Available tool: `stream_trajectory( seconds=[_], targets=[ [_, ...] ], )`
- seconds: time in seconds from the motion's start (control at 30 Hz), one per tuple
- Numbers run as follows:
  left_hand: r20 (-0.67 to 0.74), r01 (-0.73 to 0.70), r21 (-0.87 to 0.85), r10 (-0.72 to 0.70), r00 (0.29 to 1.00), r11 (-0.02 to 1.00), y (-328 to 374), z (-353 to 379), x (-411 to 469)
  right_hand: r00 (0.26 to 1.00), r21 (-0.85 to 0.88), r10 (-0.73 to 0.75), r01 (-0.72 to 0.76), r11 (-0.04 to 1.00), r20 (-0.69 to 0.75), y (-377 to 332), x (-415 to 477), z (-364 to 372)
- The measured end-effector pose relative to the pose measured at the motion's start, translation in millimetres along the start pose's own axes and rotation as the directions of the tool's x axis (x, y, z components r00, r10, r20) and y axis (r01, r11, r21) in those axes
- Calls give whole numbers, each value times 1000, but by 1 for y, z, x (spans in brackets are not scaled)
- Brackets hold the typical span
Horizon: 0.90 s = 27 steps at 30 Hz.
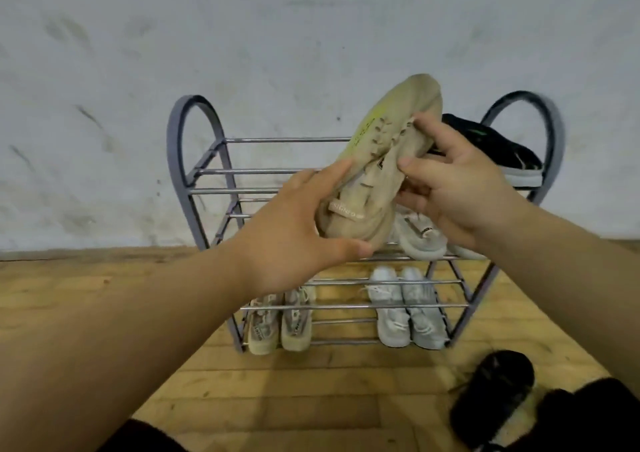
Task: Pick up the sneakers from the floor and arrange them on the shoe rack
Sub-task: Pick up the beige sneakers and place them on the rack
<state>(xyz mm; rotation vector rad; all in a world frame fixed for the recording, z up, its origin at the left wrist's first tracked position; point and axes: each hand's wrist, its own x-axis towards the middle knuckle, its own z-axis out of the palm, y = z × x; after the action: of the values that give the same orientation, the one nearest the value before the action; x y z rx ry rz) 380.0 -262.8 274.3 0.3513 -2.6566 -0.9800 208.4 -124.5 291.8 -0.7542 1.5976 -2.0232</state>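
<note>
A beige sneaker (388, 146) with a yellow-green streak is held tilted in the air in front of the shoe rack (194, 188), toe up and to the right. My left hand (294, 230) grips its heel from below. My right hand (453, 188) holds its laced upper from the right. On the rack's top shelf at the right lies a black sneaker (498, 146). A pale sneaker (420, 237) sits on the middle shelf, partly hidden by my hands. The bottom shelf holds a beige pair (280, 323) and a light grey pair (405, 309).
A black sneaker (491, 396) lies on the wooden floor (311, 399) at the lower right, next to a dark-clothed knee (588, 420). A stained white wall (138, 105) stands right behind the rack. The left halves of the top and middle shelves hold no shoes.
</note>
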Motion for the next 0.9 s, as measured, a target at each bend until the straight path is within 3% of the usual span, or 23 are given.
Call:
stream_trajectory(
  seconds=[0.07, 0.2, 0.3, 0.4, 0.6, 0.77, 0.9],
  targets=[
    [63, 25, -174, -14, 998, 984, -7, 20, 4, 999, -49, 29, -31, 998, -29, 1, -3, -24],
    [93, 37, -334, -6, 996, 942, -2, 48, 14, 997, -146, 44, -35, 989, 57, 1, -15, -51],
    [43, -8, -360, 25, 999, 933, 17, 63, 28, 999, -189, 5, 5, 982, 51, -11, -19, -68],
    [35, -55, -379, 73, 997, 924, 32, 80, 42, 998, -354, -61, 53, 934, -10, -23, -20, -100],
    [171, -71, -337, 135, 976, 939, 45, 112, 55, 992, -560, -93, 32, 828, -81, -40, -29, -174],
    [217, -120, -259, 179, 960, 958, 85, 139, 72, 990, -465, 35, -95, 880, -137, -65, -47, -242],
    [388, -212, -178, 267, 882, 961, 147, 186, 98, 934, -319, -3, -119, 940, -356, -52, -97, -313]
  ],
)
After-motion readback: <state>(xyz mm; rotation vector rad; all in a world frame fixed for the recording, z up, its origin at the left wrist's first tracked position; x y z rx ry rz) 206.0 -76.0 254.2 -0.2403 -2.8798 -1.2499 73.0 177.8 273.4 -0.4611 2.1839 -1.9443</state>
